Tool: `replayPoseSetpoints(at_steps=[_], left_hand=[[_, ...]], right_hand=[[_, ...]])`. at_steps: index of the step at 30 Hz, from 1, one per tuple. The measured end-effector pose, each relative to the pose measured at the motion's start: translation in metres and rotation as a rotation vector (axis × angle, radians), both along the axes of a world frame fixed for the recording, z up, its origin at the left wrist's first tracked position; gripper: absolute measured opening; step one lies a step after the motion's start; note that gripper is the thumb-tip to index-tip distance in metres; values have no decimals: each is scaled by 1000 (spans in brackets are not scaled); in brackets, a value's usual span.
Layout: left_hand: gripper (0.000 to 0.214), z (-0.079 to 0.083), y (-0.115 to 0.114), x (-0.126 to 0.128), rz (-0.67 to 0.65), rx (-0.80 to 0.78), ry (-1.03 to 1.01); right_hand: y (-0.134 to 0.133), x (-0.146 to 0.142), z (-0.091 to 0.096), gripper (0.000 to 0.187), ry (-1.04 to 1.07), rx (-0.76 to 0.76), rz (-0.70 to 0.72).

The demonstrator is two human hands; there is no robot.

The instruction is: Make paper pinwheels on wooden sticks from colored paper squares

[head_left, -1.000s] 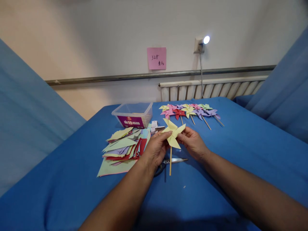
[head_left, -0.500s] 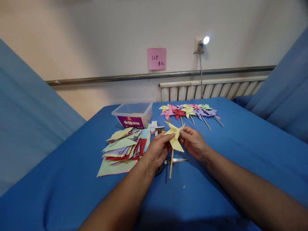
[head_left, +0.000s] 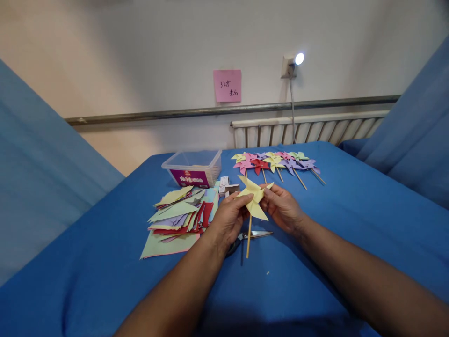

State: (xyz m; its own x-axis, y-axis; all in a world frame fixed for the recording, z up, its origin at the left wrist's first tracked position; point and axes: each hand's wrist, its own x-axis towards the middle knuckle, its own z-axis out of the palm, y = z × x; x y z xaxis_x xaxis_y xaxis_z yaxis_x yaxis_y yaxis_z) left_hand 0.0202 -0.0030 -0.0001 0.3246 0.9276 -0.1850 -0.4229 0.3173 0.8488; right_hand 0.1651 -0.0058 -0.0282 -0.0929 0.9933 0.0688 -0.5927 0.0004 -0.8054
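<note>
Over flat blue cloth (head_left: pixel 336 271), left hand (head_left: pixel 229 216) and right hand (head_left: pixel 283 209) pinch a pale-yellow 4-bladed paper pinwheel (head_left: pixel 257 209), probably light, easily creased; best held by its thin tan wooden stick (head_left: pixel 248 247).

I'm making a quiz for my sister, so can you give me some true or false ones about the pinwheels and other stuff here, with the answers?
1. The left hand and the right hand both touch the yellow paper pinwheel. True.

2. The scissors are in the right hand. False: they lie on the blue cloth.

3. A pink note with handwriting is on the wall. True.

4. The clear plastic box stands to the right of the group of pinwheels in the view. False: it stands to their left.

5. The held pinwheel's stick points up at the wall socket. False: it points down.
</note>
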Motion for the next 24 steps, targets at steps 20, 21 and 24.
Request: replayPoseSetpoints(at_steps=[20, 21, 24], left_hand=[[37, 4, 1, 1, 92, -4, 37], [37, 3, 1, 2, 116, 2, 62], [39, 3, 0, 3, 180, 38, 154]], right_hand=[[4, 9, 2, 28, -446, 194, -451], [3, 12, 3, 26, -569, 301, -549], [-1, 14, 6, 25, -835, 590, -663]])
